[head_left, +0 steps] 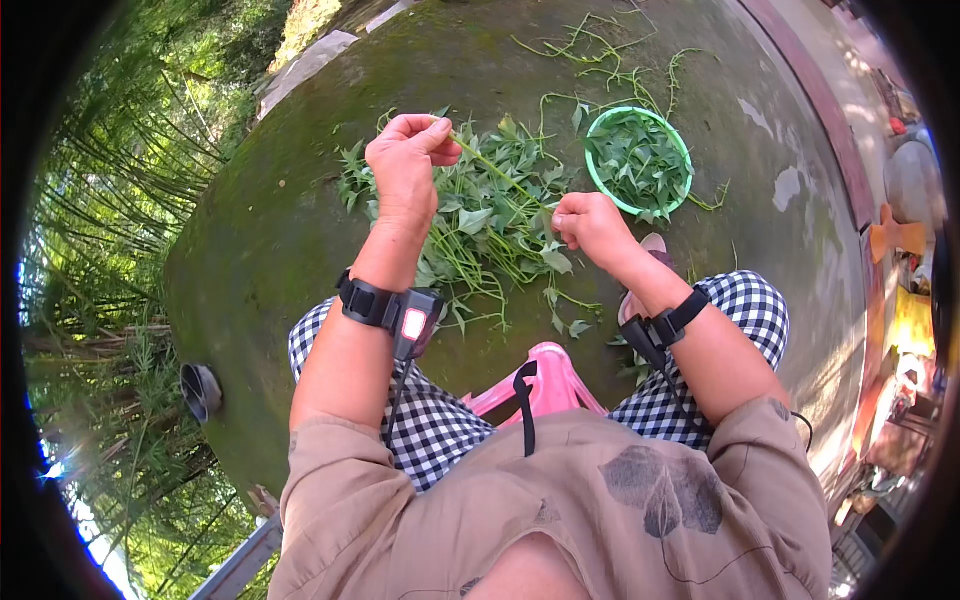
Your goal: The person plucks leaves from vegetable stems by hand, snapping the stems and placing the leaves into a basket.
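My left hand [408, 158] is raised over the leaf pile and pinches one end of a long green leafy stem [497, 172]. The stem slants down to my right hand [590, 228], whose fingers are closed at its other end by some leaves. Below both hands a heap of cut leafy vines [480, 225] lies on the ground, its stems pointing toward me. A round green basket [688, 160] full of picked leaves stands just beyond my right hand.
Stripped vine stems [610, 60] lie scattered behind the basket on the mossy concrete ground [260, 210]. A pink plastic stool [548, 380] is between my knees. A dark pipe end [200, 391] sits at left near bamboo-like plants. Assorted household items line the right edge.
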Tool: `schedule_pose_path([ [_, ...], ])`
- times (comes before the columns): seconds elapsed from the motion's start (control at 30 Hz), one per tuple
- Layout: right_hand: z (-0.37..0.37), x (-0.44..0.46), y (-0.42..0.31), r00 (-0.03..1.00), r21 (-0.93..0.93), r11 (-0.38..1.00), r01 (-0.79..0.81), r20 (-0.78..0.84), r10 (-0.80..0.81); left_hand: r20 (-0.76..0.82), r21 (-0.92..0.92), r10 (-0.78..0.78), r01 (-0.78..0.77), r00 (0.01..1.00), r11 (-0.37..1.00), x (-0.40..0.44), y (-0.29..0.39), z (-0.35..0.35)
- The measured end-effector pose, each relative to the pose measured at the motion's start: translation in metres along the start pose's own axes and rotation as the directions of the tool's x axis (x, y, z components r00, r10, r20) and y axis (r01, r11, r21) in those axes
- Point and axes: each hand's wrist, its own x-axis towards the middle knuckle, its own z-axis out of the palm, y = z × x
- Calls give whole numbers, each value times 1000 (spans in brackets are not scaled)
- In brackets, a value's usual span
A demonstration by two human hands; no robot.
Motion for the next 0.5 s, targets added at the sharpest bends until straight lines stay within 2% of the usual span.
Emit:
schedule_pose_path([
  [0.1,-7,-3,-3,996,16,996,-89,-24,89,-59,-19,10,-11,998,1000,0,-4,5],
  [0.2,-7,-3,11,986,-199,970,-141,-113,120,-136,-61,42,-51,990,997,6,-1,0],
  [0.3,3,-14,14,980,-415,889,-193,-36,196,-190,-101,70,-91,979,991,13,2,-13],
  [0.33,7,-21,21,971,-379,917,-121,146,188,-189,-113,68,-90,980,990,13,3,-15],
  [0.37,13,-26,28,918,-440,898,33,368,147,-188,-123,65,-89,980,988,14,3,-17],
  [0.4,16,-39,16,815,-422,905,53,543,205,-185,-116,52,-74,981,990,13,2,-17],
  [0.43,24,-47,8,722,-539,839,70,608,330,-180,-108,37,-58,983,992,12,1,-15],
  [0.5,32,-62,-6,768,-671,696,256,578,274,-155,-92,14,-29,988,995,10,-1,-15],
])
